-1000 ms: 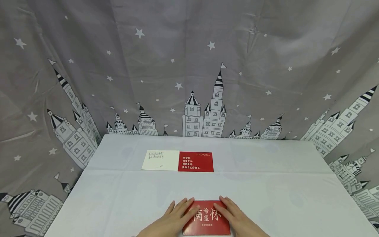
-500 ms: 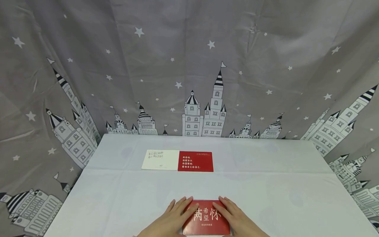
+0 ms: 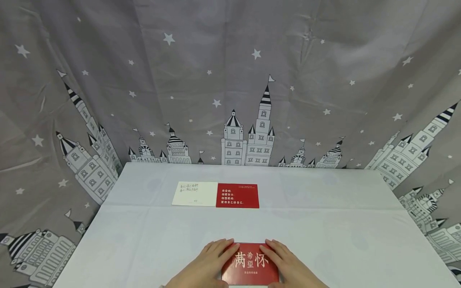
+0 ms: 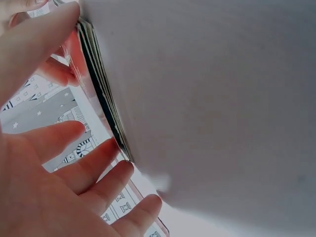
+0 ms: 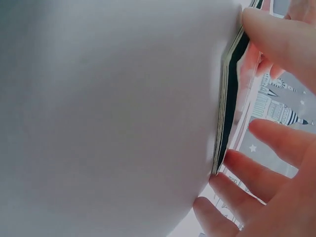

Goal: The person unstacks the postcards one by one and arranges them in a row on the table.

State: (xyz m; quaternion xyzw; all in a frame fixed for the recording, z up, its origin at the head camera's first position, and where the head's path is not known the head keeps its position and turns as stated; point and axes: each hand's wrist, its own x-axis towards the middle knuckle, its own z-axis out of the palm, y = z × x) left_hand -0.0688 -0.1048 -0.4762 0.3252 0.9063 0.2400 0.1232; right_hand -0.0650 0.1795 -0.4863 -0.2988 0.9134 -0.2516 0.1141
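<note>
A stack of red postcards [image 3: 250,277] with white characters on top lies at the near middle of the table. My left hand [image 3: 207,265] holds its left side, thumb by the near edge and index finger over the top face. On the right side my right hand [image 3: 291,266] mirrors this grip. In the left wrist view, the layered edge of the stack [image 4: 104,94] runs between thumb and fingertips. The right wrist view shows the opposite layered edge [image 5: 228,98], with the thumb at one end and fingertips at the other.
Farther back on the white table [image 3: 324,228], a cream postcard [image 3: 195,194] with handwriting lies beside a red postcard [image 3: 237,195], edge to edge. Behind the table hangs a grey curtain [image 3: 201,48] printed with stars and castles.
Both index fingers have drawn slightly outward on the top face, and the thumbs now show at the near edge of the stack. The two postcards farther back stay put.
</note>
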